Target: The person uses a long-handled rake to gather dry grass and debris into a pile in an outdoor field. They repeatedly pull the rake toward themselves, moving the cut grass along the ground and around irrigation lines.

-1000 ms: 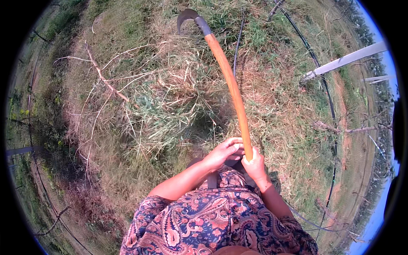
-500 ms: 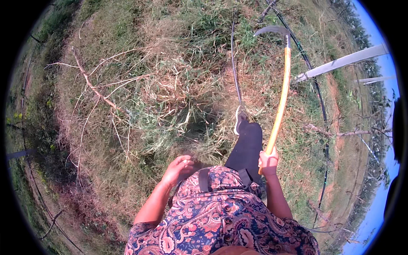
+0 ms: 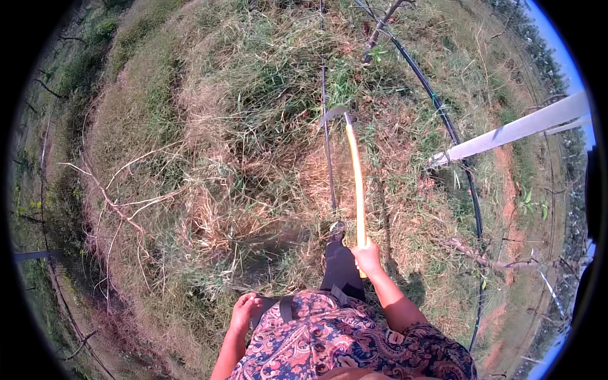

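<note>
Your right hand (image 3: 367, 256) grips lower end of orange-handled hoe (image 3: 356, 183), shaft pointing away from you, blade (image 3: 334, 115) above dry grass (image 3: 209, 190). Your left hand (image 3: 244, 311) holds nothing, fingers loosely curled beside patterned garment (image 3: 329, 348). Black hose (image 3: 453, 136) and white post (image 3: 519, 130) lie off to right.

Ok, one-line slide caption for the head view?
Right hand grips a yellow-handled hoe over dry cut grass; left hand hangs free beside the patterned garment.
</note>
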A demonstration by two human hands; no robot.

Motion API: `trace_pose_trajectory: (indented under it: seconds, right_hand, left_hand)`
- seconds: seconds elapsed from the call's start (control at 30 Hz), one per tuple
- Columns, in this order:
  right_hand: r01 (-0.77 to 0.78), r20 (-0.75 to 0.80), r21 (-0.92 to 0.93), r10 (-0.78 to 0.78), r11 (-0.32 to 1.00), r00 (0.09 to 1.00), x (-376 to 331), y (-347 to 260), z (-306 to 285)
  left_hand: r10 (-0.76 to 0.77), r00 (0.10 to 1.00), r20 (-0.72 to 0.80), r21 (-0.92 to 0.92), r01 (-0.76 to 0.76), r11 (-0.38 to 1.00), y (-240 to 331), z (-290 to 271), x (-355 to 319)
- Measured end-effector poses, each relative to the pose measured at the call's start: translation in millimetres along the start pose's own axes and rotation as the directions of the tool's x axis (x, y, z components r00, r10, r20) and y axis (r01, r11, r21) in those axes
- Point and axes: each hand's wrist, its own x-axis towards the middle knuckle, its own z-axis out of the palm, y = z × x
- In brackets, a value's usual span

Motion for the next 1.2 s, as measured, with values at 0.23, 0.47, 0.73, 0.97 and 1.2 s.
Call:
trace_pose_trajectory:
  seconds: [0.23,0.47,0.73,0.97,1.2]
  right_hand:
    - [0.018,0.097,-0.32,0.014,0.947,0.995,85.0,39.3,-119.0]
    - [0.076,0.129,-0.351,-0.032,0.933,0.991,130.2,51.4,-172.3]
    - [-0.177,0.451,0.013,0.152,0.984,0.88,171.6,-43.2,-149.7]
    - [-0.78,0.895,0.324,0.094,0.535,0.436,228.2,-104.3,-64.6]
    - [-0.92,0.922,0.375,0.06,0.115,0.383,322.2,-160.1,10.0]
  left_hand:
    - [0.118,0.988,0.097,0.313,-0.143,0.939,35.1,142.0,10.6]
    - [0.226,0.973,-0.051,0.487,-0.173,0.856,59.0,194.5,26.1]
    - [0.272,0.962,0.024,0.478,-0.25,0.842,84.8,240.8,43.5]
    - [0.279,0.945,0.17,0.64,-0.321,0.698,140.4,251.7,97.9]
    - [0.215,0.971,0.103,0.54,-0.237,0.808,213.1,233.4,150.7]
